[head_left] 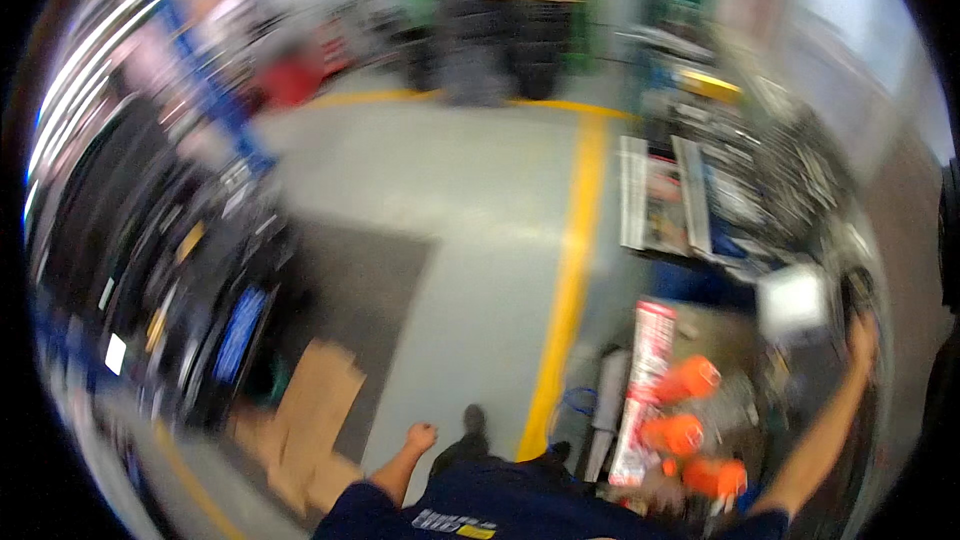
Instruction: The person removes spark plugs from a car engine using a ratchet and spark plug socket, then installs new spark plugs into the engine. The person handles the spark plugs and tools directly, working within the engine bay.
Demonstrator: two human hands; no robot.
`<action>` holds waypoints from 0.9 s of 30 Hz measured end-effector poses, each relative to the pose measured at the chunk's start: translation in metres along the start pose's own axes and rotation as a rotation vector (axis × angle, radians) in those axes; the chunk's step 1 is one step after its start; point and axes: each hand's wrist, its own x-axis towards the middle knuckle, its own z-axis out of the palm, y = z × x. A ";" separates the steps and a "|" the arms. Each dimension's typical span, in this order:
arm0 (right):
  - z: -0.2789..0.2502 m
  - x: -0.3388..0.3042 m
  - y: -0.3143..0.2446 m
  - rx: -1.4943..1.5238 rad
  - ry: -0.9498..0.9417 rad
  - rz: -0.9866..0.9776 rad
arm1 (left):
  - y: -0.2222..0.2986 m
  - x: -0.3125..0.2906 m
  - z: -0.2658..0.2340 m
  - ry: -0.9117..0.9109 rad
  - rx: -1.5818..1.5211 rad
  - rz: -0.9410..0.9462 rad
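My left hand (pixel 422 436) hangs low in front of me over the floor, its fingers curled into a loose fist with nothing showing in it. My right arm stretches out over the bench at the right, and my right hand (pixel 862 342) is at its far edge. Just beyond that hand is a dark rounded thing (pixel 858 290); motion blur hides whether the fingers touch or grip it. Beside it stands a white boxy object (pixel 792 304). Closer to me on the bench lie several orange rounded items (pixel 690 378) and a long red-and-white strip or box (pixel 643 390).
A tool cart (pixel 652 195) with metal tools stands farther along the right. Black tires or panels (pixel 120 200) fill a blue rack (pixel 205 80) at the left. Flattened cardboard (pixel 318 410) lies on a dark mat (pixel 370 280). A yellow line (pixel 572 280) crosses the grey floor toward stacked tires (pixel 475 30).
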 end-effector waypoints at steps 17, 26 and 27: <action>0.408 -0.866 -0.541 0.757 -1.497 -0.724 | -0.206 -0.367 0.035 0.405 -0.894 -1.136; 0.489 -1.038 -0.717 0.593 -1.802 -0.858 | -0.413 -0.399 0.001 0.690 -1.207 -1.239; 0.509 -1.056 -0.732 0.543 -1.825 -0.832 | -0.430 -0.402 -0.002 0.729 -1.252 -1.262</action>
